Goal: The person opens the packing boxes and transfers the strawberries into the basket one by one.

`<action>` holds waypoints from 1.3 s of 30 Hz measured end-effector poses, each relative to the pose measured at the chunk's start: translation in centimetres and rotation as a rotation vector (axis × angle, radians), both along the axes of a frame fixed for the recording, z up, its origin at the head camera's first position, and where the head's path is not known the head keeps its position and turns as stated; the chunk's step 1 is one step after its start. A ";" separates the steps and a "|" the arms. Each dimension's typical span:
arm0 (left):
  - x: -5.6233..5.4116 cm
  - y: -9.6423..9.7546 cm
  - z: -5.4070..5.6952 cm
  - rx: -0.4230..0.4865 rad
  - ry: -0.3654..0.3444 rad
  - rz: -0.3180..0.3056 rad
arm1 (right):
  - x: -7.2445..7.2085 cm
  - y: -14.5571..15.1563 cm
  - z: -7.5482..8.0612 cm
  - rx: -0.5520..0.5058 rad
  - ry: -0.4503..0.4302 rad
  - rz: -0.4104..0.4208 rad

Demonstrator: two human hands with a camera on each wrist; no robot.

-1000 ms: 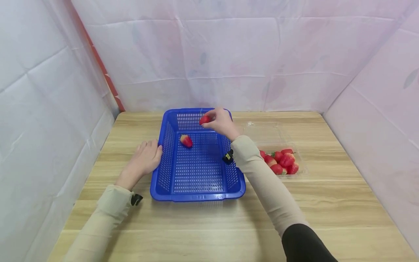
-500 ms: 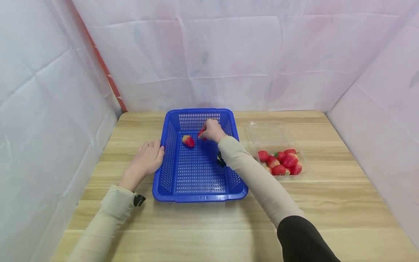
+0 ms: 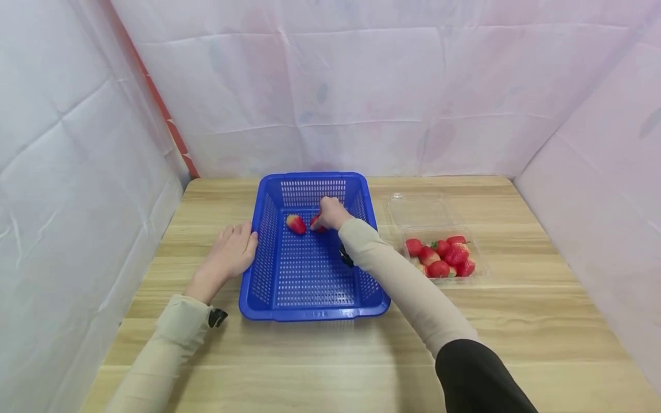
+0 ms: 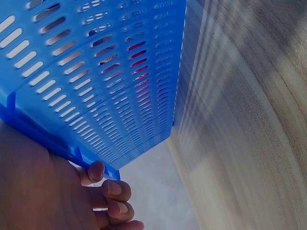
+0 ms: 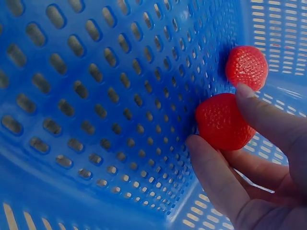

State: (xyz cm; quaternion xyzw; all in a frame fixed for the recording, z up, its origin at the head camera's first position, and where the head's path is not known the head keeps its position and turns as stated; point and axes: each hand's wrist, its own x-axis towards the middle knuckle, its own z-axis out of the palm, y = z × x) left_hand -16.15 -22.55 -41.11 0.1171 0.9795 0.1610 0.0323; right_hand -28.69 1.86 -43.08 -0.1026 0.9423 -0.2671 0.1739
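Observation:
A blue plastic basket (image 3: 315,312) with slotted walls stands in mid-table. My left hand (image 3: 234,249) holds its left rim, fingers curled against the outside in the left wrist view. Inside the basket, my right hand (image 3: 333,213) has a red strawberry (image 5: 220,122) between thumb and fingers, low near the basket floor. Just beside it lies a second strawberry (image 3: 296,224), its pale end turned to the far left. In the head view the right hand covers most of the held strawberry.
Right of the basket, a clear plastic box (image 3: 479,261) holds several strawberries (image 3: 457,254). Its transparent lid (image 3: 418,211) lies folded back behind it. Pale patterned sheets (image 3: 361,86) rise at the back and both sides of the wooden table (image 3: 516,332).
My right hand has moved from above the far end of the basket down to its floor, carrying the strawberry beside the other one. The left hand has stayed at the rim.

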 end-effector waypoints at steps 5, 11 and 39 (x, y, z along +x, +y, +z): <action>0.1 -0.2 0.0 -0.003 -0.006 0.007 | 0.0 -0.1 -0.1 -0.002 -0.004 0.004; 0.1 -0.3 -0.1 0.003 -0.010 0.008 | 0.3 -0.1 0.1 0.001 -0.005 0.013; -0.3 -0.4 -0.4 -0.004 0.006 0.003 | 0.1 -0.2 0.0 0.046 -0.004 0.042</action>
